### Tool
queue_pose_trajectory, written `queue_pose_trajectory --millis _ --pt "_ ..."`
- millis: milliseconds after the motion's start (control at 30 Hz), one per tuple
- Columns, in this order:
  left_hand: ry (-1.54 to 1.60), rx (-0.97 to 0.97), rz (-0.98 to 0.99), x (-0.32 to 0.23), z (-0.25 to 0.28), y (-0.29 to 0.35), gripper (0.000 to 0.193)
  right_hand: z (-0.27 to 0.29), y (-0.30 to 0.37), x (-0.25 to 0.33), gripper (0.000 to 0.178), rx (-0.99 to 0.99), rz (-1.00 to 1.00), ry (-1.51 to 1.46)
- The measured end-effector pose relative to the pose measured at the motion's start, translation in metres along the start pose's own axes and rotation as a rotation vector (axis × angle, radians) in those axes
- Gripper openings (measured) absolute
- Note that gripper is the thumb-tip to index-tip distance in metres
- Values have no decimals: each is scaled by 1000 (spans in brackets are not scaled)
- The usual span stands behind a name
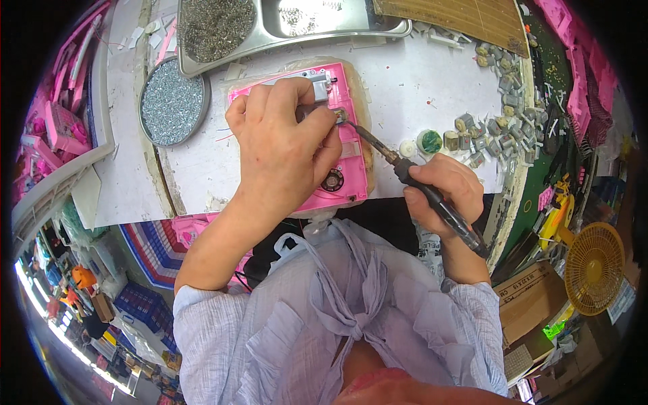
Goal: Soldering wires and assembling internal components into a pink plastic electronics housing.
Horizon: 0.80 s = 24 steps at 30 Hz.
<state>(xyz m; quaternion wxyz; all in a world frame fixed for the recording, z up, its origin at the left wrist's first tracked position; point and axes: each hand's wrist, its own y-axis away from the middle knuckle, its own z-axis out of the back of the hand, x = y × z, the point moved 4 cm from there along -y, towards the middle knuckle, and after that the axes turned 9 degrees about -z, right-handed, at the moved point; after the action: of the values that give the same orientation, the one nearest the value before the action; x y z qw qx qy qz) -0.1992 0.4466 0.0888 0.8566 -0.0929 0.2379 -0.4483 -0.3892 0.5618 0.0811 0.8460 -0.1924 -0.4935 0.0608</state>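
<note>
In my right hand (445, 192) is a soldering iron (435, 192), gripped by its dark handle and slanted up to the left. Its tip meets the end of a small metal motor (341, 115). My left hand (280, 135) pinches that motor between thumb and fingers, over an open pink plastic housing (354, 172). The hand covers much of the housing. A grey plastic part (320, 86) sits in the housing's upper end, partly behind my fingers. Lower down in it is a round black speaker-like part (333, 179). A clear plastic bag lies beneath the housing.
Left of the housing stands a round dish of small screws (174, 101). Behind it, a metal tray (297, 30) holds springs. Several loose motors (499, 131) lie at right, beside a small green-filled pot (429, 141). A crate of pink parts (101, 135) borders the left; a yellow fan (594, 268) stands lower right.
</note>
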Motion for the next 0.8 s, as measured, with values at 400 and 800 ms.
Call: queue_pose_trajectory --millis 400,800 --pt "-22 19 5 -2 0 -1 15 9 0 1 31 -30 21 -2" --pt "-68 -107 95 19 34 31 46 17 -1 -2 33 -53 -14 5"
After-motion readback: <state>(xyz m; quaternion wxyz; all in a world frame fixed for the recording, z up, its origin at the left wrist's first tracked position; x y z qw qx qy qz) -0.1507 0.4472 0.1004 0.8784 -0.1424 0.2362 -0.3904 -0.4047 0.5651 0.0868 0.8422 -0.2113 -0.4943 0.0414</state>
